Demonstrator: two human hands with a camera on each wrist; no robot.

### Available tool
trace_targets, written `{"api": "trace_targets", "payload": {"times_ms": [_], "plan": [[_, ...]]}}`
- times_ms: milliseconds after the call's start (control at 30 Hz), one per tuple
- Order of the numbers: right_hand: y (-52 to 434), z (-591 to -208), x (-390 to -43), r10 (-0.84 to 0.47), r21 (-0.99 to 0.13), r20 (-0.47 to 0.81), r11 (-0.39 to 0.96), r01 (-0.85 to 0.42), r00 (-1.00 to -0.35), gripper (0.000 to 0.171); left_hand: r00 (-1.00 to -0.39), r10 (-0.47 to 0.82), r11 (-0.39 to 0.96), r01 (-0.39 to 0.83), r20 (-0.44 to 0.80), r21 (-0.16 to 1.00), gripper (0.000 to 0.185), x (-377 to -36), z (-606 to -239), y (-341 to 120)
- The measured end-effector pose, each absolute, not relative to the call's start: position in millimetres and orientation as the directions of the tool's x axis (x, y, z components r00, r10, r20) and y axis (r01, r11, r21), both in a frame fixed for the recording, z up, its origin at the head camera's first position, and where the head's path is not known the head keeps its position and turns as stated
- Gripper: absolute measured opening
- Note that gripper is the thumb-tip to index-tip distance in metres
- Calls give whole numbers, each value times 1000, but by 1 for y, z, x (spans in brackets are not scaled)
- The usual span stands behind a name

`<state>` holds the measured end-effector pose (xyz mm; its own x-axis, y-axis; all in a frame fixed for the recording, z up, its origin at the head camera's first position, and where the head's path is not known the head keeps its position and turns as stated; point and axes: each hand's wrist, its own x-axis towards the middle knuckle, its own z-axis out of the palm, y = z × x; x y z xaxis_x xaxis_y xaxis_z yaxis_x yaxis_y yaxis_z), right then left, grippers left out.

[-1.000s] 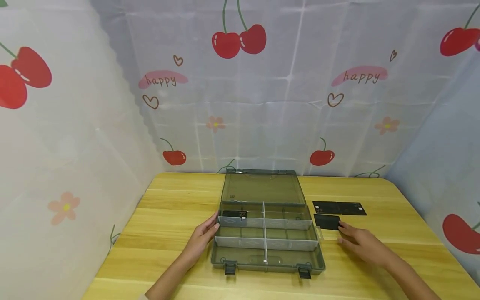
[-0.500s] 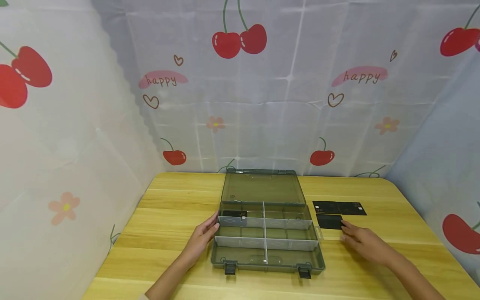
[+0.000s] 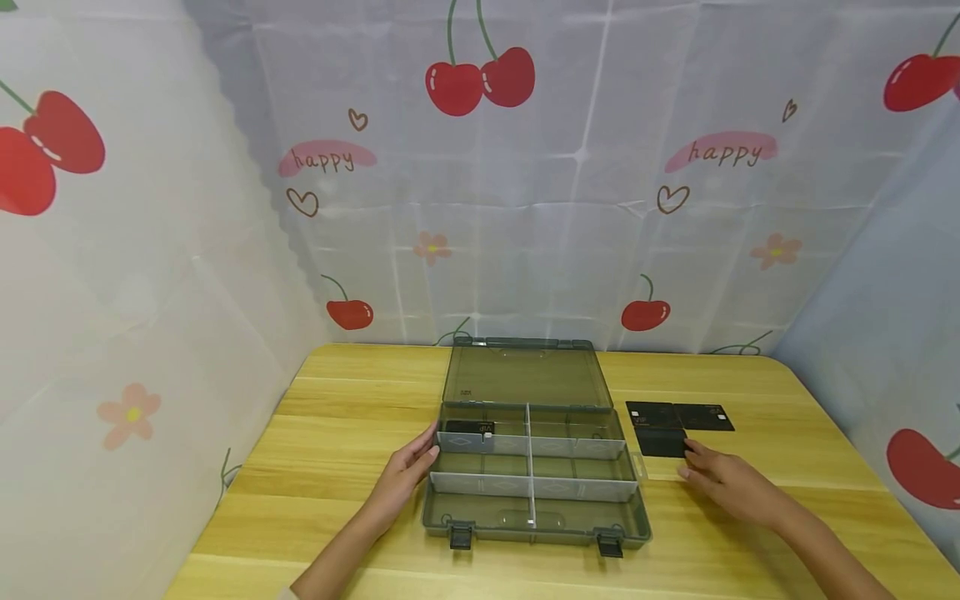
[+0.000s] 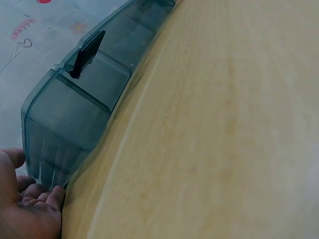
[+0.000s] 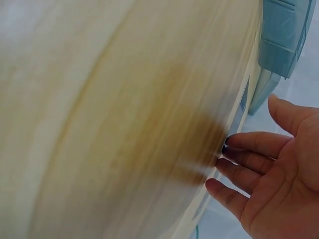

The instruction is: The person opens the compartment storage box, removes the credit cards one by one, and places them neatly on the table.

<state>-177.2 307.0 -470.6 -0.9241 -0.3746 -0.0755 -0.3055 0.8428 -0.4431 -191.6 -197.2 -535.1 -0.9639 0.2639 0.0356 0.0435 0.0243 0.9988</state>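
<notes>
A translucent grey-green compartment box (image 3: pixel 531 533) lies open on the table. My left hand (image 3: pixel 403 477) rests against its left side, fingers on the outer wall and thumb by the rim. In the left wrist view, the left hand (image 4: pixel 32 206) touches the box's lower corner. Right of the box, a plain black card (image 3: pixel 658 442) lies just below two printed black cards, a left one (image 3: pixel 649 414) and a right one (image 3: pixel 703 417). The fingertips of my right hand (image 3: pixel 726 483) touch the plain card's right edge. The right wrist view shows the right hand's fingers (image 5: pixel 256 144) extended and spread.
A black VIP card (image 3: pixel 468 428) lies in the box's back left compartment. The raised lid (image 3: pixel 525 375) leans back behind it. A small clear tab (image 3: pixel 638 465) sits by the box's right side. Cherry-print cloth (image 3: pixel 517 208) surrounds the wooden table (image 3: pixel 337 400).
The plain black card has slid slightly right and away from me, up against the printed cards, with my right fingers following it. The left hand and the box have stayed put.
</notes>
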Motion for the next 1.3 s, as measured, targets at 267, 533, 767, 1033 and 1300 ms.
{"api": "trace_targets", "payload": {"times_ms": [267,533,767,1033,1300], "plan": [[304,-457,-181,-330,-418,47,851,-319,-943,54,-965,261,10,23,19,1000,56,-191,-535,-197],[290,-417,-182,-280,-570,69,777,-268,-958,52,-962,270,16,29,24,999,55,-190,-532,-197],[265,-387,-184,-296,-679,73,685,-264,-952,51,-962,271,8,37,34,999,57,-190,-532,-197],[235,-376,-192,-339,-853,-17,496,-163,-941,52,-961,273,12,35,30,999,56,-191,-534,-197],[206,-365,-198,-407,-941,-147,340,0,-901,52,-965,261,-8,28,29,1000,53,-190,-534,-196]]}}
